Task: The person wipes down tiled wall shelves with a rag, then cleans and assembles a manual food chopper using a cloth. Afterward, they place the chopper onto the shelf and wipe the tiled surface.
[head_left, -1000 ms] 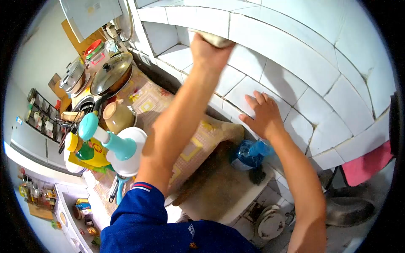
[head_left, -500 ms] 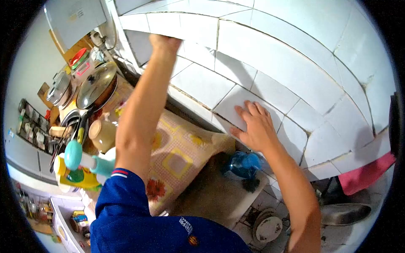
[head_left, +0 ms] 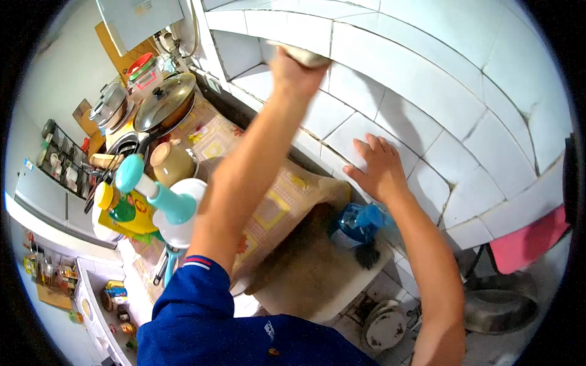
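Apparently for balance, I see right hand [head_left: 379, 171] spread on tiles [head_left: 424, 131]; left hand [head_left: 295, 76] clutches pale cloth [head_left: 307, 57], probably.

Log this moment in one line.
left hand: gripping pale item | right hand: spread on white tiles | blue bottle: near right hand

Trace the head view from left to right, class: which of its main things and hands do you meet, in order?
Steel pot, glass-lidded pan, left hand gripping a pale object, open right hand, pink cloth.
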`<state>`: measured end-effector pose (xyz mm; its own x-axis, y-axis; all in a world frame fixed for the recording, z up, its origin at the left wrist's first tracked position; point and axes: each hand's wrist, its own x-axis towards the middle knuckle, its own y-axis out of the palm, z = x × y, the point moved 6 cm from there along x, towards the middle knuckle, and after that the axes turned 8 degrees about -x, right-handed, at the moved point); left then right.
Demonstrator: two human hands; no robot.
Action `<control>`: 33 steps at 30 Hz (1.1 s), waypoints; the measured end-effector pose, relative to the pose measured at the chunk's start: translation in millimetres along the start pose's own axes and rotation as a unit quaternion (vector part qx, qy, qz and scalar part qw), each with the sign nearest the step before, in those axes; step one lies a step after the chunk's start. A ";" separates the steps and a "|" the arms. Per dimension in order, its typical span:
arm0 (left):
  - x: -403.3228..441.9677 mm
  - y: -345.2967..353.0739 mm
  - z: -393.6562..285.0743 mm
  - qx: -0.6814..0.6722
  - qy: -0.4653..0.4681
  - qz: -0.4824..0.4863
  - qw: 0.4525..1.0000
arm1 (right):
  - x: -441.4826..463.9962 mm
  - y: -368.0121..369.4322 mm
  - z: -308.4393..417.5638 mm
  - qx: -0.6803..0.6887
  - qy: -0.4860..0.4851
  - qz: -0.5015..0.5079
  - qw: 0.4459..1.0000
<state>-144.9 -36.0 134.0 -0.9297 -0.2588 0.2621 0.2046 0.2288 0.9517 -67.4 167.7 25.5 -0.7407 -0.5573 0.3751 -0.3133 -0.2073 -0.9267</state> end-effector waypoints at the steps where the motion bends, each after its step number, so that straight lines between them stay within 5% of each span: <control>1: 27.6 -9.0 -27.0 0.003 0.033 0.008 0.999 | -2.1 1.9 -1.6 0.017 0.006 -0.019 1.000; 5: 113.5 -41.2 -113.6 -0.022 0.142 -0.011 0.990 | 9.0 -7.0 3.2 0.031 0.023 0.045 0.998; 9: 141.4 -49.4 -129.5 0.019 0.167 -0.006 0.986 | 11.0 -10.3 1.3 0.066 0.027 0.046 0.996; 15: 60.7 -19.3 -26.7 0.074 0.094 0.003 0.993 | 5.0 -3.3 -0.1 -0.001 0.018 -0.019 1.000; 21: -99.7 50.0 149.6 -0.136 -0.208 0.072 0.966 | 2.0 -6.8 -4.9 0.178 0.011 0.012 0.984; 24: -92.6 45.0 140.0 -0.099 -0.199 0.062 0.973 | -2.8 -14.7 0.1 0.144 0.008 0.011 0.989; 33: 147.7 -52.6 -116.8 0.108 0.171 0.033 0.979 | 8.1 -2.6 -2.0 0.030 0.038 0.039 0.998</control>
<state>-257.1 -195.9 141.3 -0.7515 -0.5275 0.3961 0.1579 0.4392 0.8844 -73.8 165.3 31.0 -0.8050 -0.5115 0.3006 -0.2189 -0.2149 -0.9518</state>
